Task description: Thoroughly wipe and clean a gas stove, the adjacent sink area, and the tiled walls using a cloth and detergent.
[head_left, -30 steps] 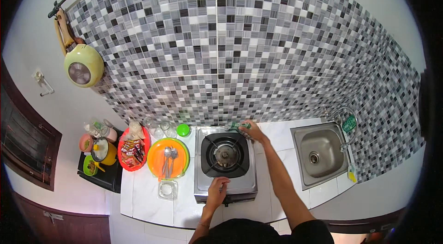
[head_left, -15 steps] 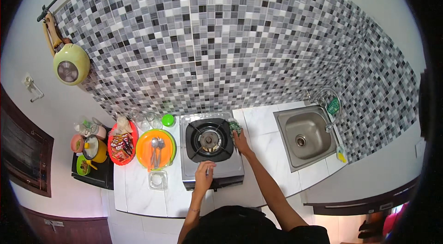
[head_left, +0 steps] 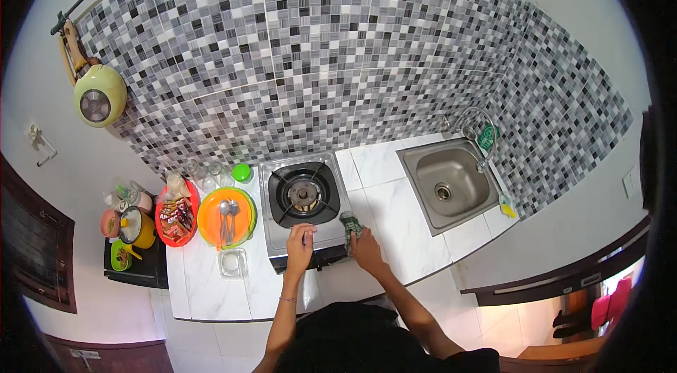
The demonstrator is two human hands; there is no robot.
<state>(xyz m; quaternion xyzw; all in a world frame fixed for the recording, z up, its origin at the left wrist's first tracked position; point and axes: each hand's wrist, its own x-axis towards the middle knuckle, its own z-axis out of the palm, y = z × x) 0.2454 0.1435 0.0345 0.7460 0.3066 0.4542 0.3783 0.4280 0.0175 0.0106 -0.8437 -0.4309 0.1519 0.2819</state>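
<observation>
My right hand [head_left: 363,247] is closed on a green patterned cloth [head_left: 350,223] at the front right corner of the steel gas stove [head_left: 282,242]. My left hand [head_left: 300,239] is at the stove's front edge, fingers curled; whatever they may hold is too small to make out. The black pan support [head_left: 281,211] surrounds the burner [head_left: 304,194].
Left: stacked orange and green plates with spoons [head_left: 210,218], red tray of packets [head_left: 168,228], clear container [head_left: 233,264], green-lidded jar [head_left: 242,173], glasses, yellow pot [head_left: 145,234] on a black stand, hanging green pan [head_left: 109,94]. Right: steel sink [head_left: 455,193] with curved tap.
My right hand has moved with the cloth from the stove's back right, down its right side to the front corner. The view has shifted, so the counter sits higher and further left.
</observation>
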